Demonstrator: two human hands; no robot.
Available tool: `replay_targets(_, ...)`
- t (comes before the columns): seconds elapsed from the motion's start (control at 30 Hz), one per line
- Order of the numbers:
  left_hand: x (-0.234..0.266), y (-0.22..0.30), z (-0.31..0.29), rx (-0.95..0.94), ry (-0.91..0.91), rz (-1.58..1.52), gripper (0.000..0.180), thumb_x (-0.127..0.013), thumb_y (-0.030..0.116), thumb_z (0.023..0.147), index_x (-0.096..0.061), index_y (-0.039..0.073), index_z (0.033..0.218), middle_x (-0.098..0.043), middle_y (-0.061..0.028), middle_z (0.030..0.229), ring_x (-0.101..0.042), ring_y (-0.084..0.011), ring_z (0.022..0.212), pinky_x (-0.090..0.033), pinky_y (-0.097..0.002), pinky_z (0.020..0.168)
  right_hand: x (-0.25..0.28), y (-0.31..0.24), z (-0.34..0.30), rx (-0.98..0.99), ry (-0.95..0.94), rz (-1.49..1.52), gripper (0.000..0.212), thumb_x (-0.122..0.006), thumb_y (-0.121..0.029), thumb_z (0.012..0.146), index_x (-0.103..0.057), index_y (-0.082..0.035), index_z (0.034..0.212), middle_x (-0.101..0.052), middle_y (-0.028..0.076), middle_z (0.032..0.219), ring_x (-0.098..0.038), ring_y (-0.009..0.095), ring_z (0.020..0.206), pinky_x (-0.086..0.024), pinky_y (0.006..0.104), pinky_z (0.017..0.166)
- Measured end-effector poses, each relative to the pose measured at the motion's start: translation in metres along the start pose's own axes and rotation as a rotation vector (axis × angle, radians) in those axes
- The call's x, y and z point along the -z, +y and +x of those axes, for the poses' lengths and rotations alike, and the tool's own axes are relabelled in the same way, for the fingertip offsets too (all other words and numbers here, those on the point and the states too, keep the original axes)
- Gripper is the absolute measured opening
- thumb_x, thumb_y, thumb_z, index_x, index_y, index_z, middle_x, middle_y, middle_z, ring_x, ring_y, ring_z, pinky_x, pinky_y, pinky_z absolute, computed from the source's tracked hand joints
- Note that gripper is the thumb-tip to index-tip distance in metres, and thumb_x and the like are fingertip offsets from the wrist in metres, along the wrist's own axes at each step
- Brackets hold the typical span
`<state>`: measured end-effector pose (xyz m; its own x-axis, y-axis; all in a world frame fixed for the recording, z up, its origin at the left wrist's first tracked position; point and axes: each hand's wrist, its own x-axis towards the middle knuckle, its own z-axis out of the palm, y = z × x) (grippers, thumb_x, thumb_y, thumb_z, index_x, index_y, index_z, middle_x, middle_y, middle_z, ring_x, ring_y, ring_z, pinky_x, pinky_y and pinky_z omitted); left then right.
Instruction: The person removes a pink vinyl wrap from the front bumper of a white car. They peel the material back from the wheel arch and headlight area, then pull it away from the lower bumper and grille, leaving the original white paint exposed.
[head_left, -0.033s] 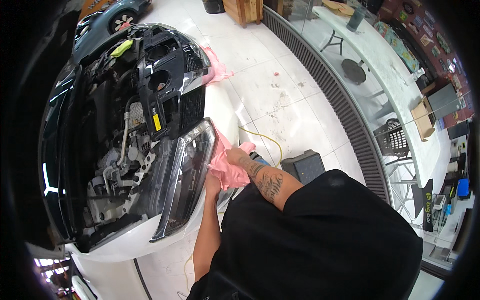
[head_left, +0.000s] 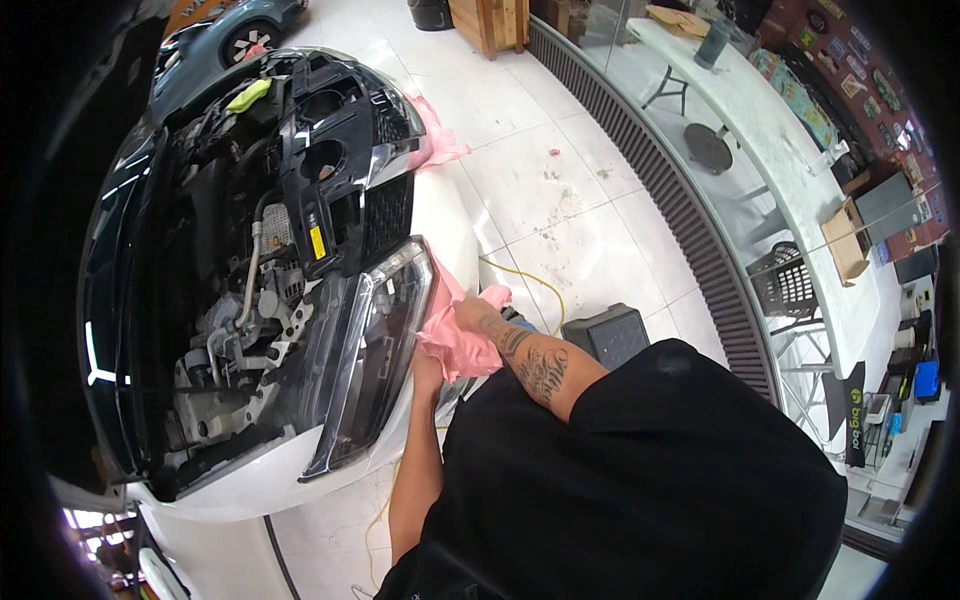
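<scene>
A thin, crumpled pink sheet point(head_left: 463, 352) lies along the edge of the clear headlight point(head_left: 378, 345) on a white car point(head_left: 445, 215) with its hood raised. My right hand point(head_left: 470, 314) is closed on the upper part of the sheet, its tattooed forearm coming in from the right. Lower down, my left hand point(head_left: 427, 372) grips the sheet's lower left edge beside the headlight; its fingertips are hidden under the folds. Another pink piece point(head_left: 437, 135) hangs by the far headlight.
The engine bay point(head_left: 235, 330) lies open on the left, with a yellow-green cloth point(head_left: 248, 96) at its far side. A dark case point(head_left: 607, 338) stands on the floor beyond my right arm, near a yellow cord point(head_left: 540, 278). Behind glass at right runs a long white table point(head_left: 770, 150).
</scene>
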<state>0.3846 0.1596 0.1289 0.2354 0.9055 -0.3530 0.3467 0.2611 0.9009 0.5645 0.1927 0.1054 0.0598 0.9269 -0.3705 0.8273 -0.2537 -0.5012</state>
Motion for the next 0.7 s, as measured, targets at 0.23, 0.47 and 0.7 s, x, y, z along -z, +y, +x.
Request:
replay_targets(0.23,-0.007,0.015,-0.077,0.121,-0.101,-0.411,0.023,-0.041,0.019,0.092,-0.054,0.001,0.094,-0.058,-0.0066,0.074,-0.058,-0.0178,0.062,-0.048,-0.0307,0.052,-0.011,0.004,-0.032,0.305,0.167,-0.292,0.024,-0.049,-0.019,0.075,-0.066,-0.004,0.068,-0.064,0.019,0.072,-0.062,0.033,0.063,-0.047,0.0451,0.058)
replay_targets(0.47,-0.012,-0.034,-0.081,-0.443,0.128,0.143,0.042,-0.044,0.014,0.087,-0.044,0.001,0.127,-0.055,-0.0180,0.118,-0.053,-0.0287,0.106,-0.040,-0.0382,0.092,-0.007,0.044,-0.045,0.633,0.083,-0.722,0.021,-0.050,-0.018,0.076,-0.063,-0.005,0.066,-0.061,0.017,0.064,-0.059,0.029,0.056,-0.044,0.0430,0.052)
replay_targets(0.7,0.041,0.007,-0.130,-0.493,-0.058,-0.196,0.035,-0.048,0.030,0.091,-0.054,0.007,0.116,-0.059,-0.0131,0.097,-0.059,-0.0224,0.084,-0.047,-0.0343,0.072,-0.003,0.056,-0.048,0.454,0.072,-0.232,0.023,-0.047,-0.012,0.075,-0.064,-0.001,0.066,-0.061,0.020,0.066,-0.060,0.035,0.064,-0.046,0.0458,0.060)
